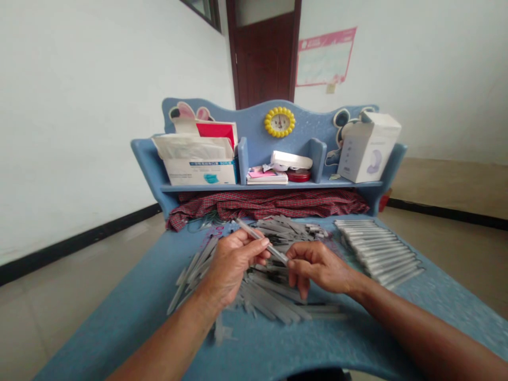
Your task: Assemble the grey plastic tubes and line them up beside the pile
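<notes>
A slim translucent pen point(257, 236) slants down to the right between my two hands, above the desk. My left hand point(238, 259) pinches its middle between thumb and fingers. At its lower right end, my right hand point(313, 267) grips it with thumb and forefinger, the other fingers curled below. Beneath both hands spreads a loose pile of clear and greyish pen parts point(270, 304), partly hidden by my hands. More clear tubes point(192, 272) lie left of my left hand. To the right, several pens point(381, 251) rest side by side in a neat row.
The blue desk point(119, 323) has a raised back shelf point(273, 187). On it stand a mask box point(200, 171), a white carton point(369, 148), and papers beside a red round tin point(298, 175). A yellow flower-shaped clock point(279, 122) hangs above. Checked cloth point(270, 203) lies under the shelf.
</notes>
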{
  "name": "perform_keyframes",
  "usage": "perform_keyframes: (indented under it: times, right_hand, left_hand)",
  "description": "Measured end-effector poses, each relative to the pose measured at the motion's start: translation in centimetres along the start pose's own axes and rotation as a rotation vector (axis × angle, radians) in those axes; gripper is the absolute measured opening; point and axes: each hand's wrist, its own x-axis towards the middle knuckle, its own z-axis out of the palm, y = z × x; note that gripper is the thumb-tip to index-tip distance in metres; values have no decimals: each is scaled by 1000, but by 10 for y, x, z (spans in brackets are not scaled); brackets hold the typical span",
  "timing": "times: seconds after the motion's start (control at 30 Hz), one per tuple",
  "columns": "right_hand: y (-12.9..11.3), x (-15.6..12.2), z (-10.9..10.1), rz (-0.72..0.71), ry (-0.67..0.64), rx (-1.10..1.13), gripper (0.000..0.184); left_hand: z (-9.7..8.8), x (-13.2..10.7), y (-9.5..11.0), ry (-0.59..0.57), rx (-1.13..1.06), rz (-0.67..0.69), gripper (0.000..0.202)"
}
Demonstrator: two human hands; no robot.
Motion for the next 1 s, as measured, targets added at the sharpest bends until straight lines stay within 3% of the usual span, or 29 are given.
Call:
perform_keyframes:
  times: [0.3,0.83,1.0]
  right_hand:
    - [6,4,4,-97,95,65,31]
    - [8,2,12,-125,219,77,29]
    - [6,5,7,-149,181,-7,28]
  left_hand:
    - [-5,1,0,-37,-28,-45,15]
    - [6,-6,-5,-34,-93,-20,12]
    - [7,-6,0,-12,-52,-26,13]
